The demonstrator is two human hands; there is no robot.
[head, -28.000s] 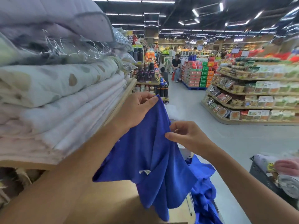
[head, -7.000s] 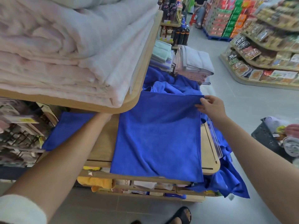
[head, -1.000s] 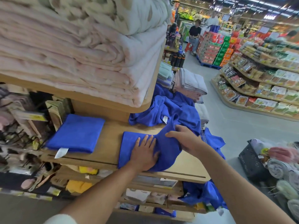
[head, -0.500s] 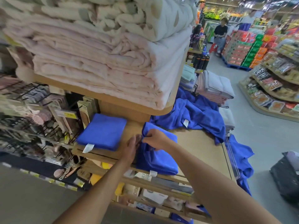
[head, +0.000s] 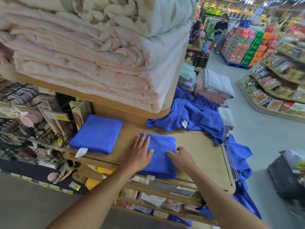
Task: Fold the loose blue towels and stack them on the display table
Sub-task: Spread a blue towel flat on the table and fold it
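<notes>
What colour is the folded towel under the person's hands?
The folded towel is plain royal blue, with no pattern; the head view shows it clearly.

My left hand (head: 140, 156) lay flat on a folded blue towel (head: 162, 144) on the bench (head: 203, 146). My right hand (head: 181, 158) touched its edge. A second towel (head: 99, 133) sat nearby, folded, with loose blue towels (head: 194, 116) behind.

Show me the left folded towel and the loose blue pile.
left folded towel (head: 99, 134), head view, middle of its top face.
loose blue pile (head: 196, 114), head view, middle of the heap.
</notes>
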